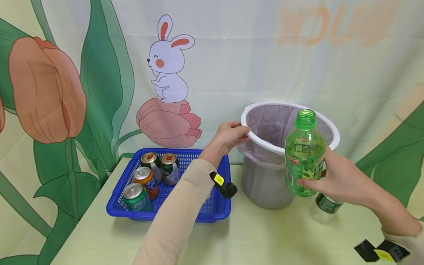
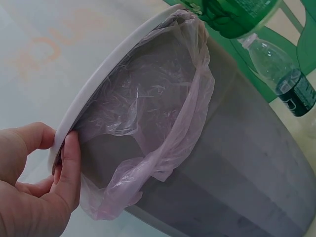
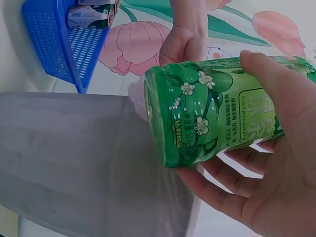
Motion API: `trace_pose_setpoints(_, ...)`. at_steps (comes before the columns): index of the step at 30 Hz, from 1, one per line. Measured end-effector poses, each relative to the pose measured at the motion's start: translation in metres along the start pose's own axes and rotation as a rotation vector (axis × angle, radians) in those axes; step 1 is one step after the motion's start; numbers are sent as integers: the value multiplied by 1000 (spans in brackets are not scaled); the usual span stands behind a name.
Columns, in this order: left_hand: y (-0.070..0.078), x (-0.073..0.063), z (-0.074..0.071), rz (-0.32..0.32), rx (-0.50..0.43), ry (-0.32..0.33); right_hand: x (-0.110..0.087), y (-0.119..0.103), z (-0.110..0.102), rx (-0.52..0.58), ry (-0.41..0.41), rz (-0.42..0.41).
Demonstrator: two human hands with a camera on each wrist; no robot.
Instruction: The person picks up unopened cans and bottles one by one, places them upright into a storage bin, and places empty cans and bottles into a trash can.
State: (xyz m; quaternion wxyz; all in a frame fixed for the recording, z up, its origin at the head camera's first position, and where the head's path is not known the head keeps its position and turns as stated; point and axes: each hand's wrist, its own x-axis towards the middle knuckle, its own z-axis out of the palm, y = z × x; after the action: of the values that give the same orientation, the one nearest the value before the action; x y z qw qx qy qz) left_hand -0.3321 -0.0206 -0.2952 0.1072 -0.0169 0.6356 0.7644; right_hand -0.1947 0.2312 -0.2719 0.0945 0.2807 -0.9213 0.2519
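Observation:
My left hand [image 1: 229, 138] pinches the white rim of a grey trash can [image 1: 266, 184], thumb on one side and fingers on the other. A thin pinkish liner bag [image 2: 182, 123] is folded over that rim. With my right hand [image 1: 344, 176] I grip a green plastic tea bottle [image 1: 303, 158], uncapped and upright, in front of the can's right side. Its label [image 3: 197, 108] shows white blossoms in the right wrist view. Behind and below this bottle, a clear plastic bottle [image 1: 324, 213] with a dark green label stands on the table, partly covered by my right hand.
Left of the can sits a blue plastic basket [image 1: 222, 206] with several drink cans, among them an orange can [image 1: 145, 180] and a green can [image 1: 136, 198]. A printed curtain [image 1: 218, 66] with a rabbit and tulips hangs close behind the pale table [image 1: 251, 235].

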Motion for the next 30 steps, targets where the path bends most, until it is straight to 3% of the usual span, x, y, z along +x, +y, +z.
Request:
trace_pose_setpoints(4, 0, 0, -1, -2, 0, 0, 6, -4, -8, 6, -21, -8)
trace_pose_setpoints(9, 0, 1, -1, -5, 1, 2, 13, -9, -18, 24, -36, 39)
trace_pose_setpoints(20, 2, -1, 0, 7, 7, -8, 34, -22, -44, 114, -79, 27)
trace_pose_setpoints(30, 0, 0, -1, 0, -8, -7, 55, -21, -60, 69, -57, 70)
